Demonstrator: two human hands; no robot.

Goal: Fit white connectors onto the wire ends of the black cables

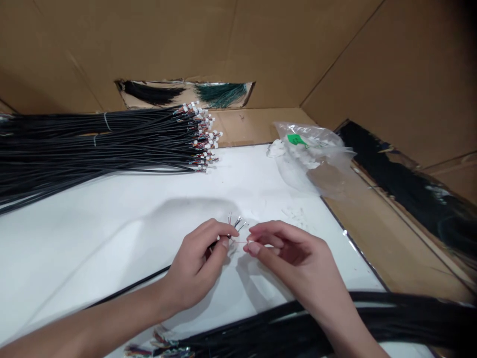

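My left hand (pixel 203 258) pinches the end of a black cable (pixel 130 285), which runs back to the lower left under my forearm. Several thin wires (pixel 237 221) with small metal tips fan out past its fingertips. One thin red wire (pixel 241 242) stretches across to my right hand (pixel 290 251). Thumb and fingers of that hand are closed on a small white connector (pixel 250 242), mostly hidden by the fingertips. Both hands are just above the white table (pixel 156 214).
Bundled black cables (pixel 112 144) with white connectors lie at the back left. A clear plastic bag (pixel 316 154) with a green label rests at the back right. More black cables (pixel 261 333) with bare wire ends lie in front. Cardboard walls (pixel 268 49) enclose the table.
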